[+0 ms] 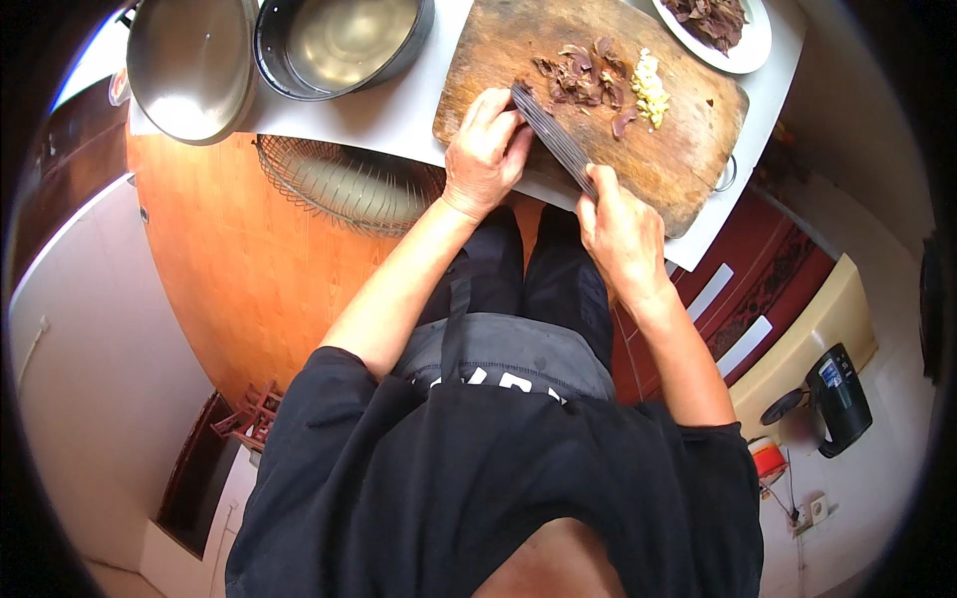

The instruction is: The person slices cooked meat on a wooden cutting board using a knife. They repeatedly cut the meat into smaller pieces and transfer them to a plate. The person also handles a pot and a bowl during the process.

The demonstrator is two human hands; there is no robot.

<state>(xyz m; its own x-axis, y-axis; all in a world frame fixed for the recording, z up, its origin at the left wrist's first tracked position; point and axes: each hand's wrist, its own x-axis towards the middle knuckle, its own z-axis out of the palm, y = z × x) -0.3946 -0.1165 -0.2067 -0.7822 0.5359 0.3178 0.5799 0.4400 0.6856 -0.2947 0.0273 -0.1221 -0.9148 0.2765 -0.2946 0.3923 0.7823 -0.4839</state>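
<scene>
My right hand [622, 235] grips the handle of a kitchen knife [555, 138] with a dark, ridged blade. The blade slants up and left over a worn wooden cutting board [688, 161]. Close to the knife's tip, my left hand [487, 153] rests at the board's left side with its fingers curled. Whether anything is pinched under those fingers is hidden. Beyond the blade lies a pile of dark reddish-brown meat slices [587, 75]. Chopped pale yellow pieces, perhaps garlic [649, 90], form a strip just right of the meat.
A white plate [761, 56] of similar slices stands at the board's upper right corner. Left on the white table [336, 123] are a dark pot [351, 45] and a round metal lid or pan [191, 67]. Below the table edge sits a wire basket [329, 187].
</scene>
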